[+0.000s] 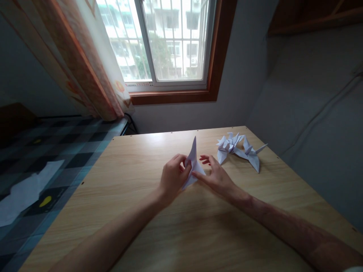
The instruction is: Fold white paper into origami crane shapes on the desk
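Above the middle of the wooden table (136, 211) is a partly folded sheet of white paper (193, 155), one narrow point of it standing upward. My left hand (175, 172) pinches it from the left, fingers and thumb closed on the paper. On the other side, my right hand (217, 175) has its thumb against the paper's lower part, while its fingers are spread apart from it. Part of the paper is hidden behind my left fingers. Several folded white paper cranes (231, 144) lie bunched together on the table beyond my right hand.
To the left, a bed with a checked cover (85, 145) stands beside the table, with loose white paper (25, 192) on it. A barred window (176, 41) and a curtain (76, 56) are behind the table. A cable (320, 113) runs along the right wall.
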`<state>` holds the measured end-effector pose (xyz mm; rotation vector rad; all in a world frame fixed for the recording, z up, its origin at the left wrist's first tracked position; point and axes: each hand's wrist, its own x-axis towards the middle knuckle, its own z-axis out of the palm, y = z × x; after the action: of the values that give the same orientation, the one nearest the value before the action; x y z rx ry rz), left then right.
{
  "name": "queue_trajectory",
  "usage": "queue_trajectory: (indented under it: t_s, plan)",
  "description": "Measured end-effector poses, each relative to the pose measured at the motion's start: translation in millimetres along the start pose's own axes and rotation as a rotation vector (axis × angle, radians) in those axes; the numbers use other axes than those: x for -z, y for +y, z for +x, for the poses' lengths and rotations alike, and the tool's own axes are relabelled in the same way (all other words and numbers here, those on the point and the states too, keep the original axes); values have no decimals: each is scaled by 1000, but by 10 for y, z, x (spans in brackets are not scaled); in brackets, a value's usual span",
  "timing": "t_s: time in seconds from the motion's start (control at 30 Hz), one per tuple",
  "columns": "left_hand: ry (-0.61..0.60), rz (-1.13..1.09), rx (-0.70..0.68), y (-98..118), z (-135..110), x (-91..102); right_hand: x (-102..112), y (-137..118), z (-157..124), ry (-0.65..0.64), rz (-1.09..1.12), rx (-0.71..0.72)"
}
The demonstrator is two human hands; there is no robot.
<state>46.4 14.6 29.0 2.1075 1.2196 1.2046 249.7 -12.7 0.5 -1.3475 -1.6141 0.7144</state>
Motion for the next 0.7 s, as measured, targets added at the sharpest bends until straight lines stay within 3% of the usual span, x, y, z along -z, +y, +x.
queue_trajectory:
  t_s: [0.07,0.17,0.37,0.47,0.7]
  plan:
    - [31,-105,101,3,-22,-44,3,33,3,13,-33,-52]
    - [41,-187,189,-3,-48,-85,-3,65,-10,-92,30,-135]
    - [-43,-207,172,-43,-106,-146,-62,-4,-72,-77,191,-75]
    - [-90,-146,169,-71,-141,-183,-58,-72,-91,-60,177,-31]
    - [-99,121,127,-4,-176,-171,-25,-167,-92,4,-80,-30]
